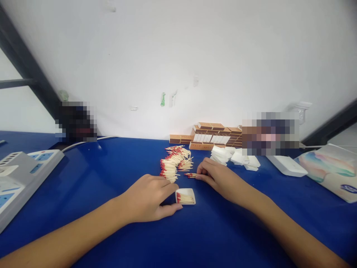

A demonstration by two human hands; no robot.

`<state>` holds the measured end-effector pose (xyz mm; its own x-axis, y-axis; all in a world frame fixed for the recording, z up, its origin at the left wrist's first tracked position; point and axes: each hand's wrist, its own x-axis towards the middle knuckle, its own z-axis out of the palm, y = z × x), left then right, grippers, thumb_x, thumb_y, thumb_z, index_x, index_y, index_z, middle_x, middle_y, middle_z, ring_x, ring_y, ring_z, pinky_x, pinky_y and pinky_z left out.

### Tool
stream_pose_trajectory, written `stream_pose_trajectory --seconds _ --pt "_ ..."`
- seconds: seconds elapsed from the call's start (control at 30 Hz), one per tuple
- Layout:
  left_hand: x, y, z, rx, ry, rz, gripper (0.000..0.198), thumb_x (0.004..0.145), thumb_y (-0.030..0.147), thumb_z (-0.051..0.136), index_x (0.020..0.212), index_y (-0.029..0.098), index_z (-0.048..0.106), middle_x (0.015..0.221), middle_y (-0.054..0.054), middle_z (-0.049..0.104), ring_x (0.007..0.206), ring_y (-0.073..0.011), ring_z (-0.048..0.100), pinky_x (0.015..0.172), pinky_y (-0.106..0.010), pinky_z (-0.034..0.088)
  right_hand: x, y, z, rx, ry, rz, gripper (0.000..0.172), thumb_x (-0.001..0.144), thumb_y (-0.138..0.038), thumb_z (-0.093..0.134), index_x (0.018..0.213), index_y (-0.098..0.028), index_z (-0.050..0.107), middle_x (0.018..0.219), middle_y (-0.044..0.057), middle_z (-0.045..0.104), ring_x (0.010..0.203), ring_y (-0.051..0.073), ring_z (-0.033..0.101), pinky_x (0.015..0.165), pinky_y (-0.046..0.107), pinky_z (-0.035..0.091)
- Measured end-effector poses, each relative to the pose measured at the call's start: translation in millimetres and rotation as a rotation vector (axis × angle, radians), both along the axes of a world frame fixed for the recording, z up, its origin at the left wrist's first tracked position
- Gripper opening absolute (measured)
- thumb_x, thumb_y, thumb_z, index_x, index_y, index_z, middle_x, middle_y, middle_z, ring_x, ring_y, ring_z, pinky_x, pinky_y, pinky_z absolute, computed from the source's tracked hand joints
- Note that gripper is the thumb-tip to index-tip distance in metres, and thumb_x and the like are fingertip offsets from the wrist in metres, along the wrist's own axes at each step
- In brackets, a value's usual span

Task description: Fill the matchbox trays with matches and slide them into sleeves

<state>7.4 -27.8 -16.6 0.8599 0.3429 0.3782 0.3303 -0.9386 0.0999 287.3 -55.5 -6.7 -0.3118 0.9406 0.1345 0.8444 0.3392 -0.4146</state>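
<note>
A small white matchbox tray with red-tipped matches in it lies on the blue table. My left hand grips the tray at its left end, forefinger at the far corner and thumb at the near one. Just beyond the tray, my right hand pinches a small bunch of matches, their red heads pointing left. A loose heap of matches spreads on the table ahead of my hands, most heads to the left.
Brown matchboxes stand stacked against the wall. Several white empty trays lie in front of them. At right are a white box and a tissue pack. A power strip sits at left. Two spots by the wall are blurred out.
</note>
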Motion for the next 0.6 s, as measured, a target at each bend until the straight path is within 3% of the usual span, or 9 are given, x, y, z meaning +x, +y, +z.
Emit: stream_pose_trajectory --seconds 0.17,0.33,0.6 --pt "0 0 -0.3 0.006 0.000 -0.003 0.034 0.099 0.048 0.060 0.110 0.017 0.068 0.079 -0.002 0.072 0.071 -0.0213 0.072 0.062 -0.033 0.051 0 -4 4.5 -0.032 0.035 0.022 0.020 0.104 -0.037 0.053 0.092 -0.022 0.060 0.097 0.005 0.063 0.081 0.019 0.059 0.072 0.034 0.048" --pt "0 0 0.8 0.000 0.003 -0.001 0.034 0.099 0.048 0.060 0.111 0.017 0.068 0.081 -0.002 0.074 0.073 -0.0215 0.073 0.063 -0.033 0.052 20 -2 9.7 0.001 0.003 0.006 0.010 0.101 -0.032 0.058 0.099 -0.023 0.063 0.099 0.005 0.065 0.086 0.021 0.060 0.076 0.034 0.047" --pt "0 0 -1.1 0.004 0.001 -0.004 0.033 0.099 0.047 0.061 0.110 0.018 0.069 0.081 -0.001 0.074 0.071 -0.0215 0.073 0.062 -0.033 0.051 29 0 8.4 -0.148 -0.042 -0.023 0.014 0.101 -0.031 0.053 0.094 -0.023 0.062 0.095 0.004 0.066 0.081 0.020 0.059 0.072 0.032 0.045"
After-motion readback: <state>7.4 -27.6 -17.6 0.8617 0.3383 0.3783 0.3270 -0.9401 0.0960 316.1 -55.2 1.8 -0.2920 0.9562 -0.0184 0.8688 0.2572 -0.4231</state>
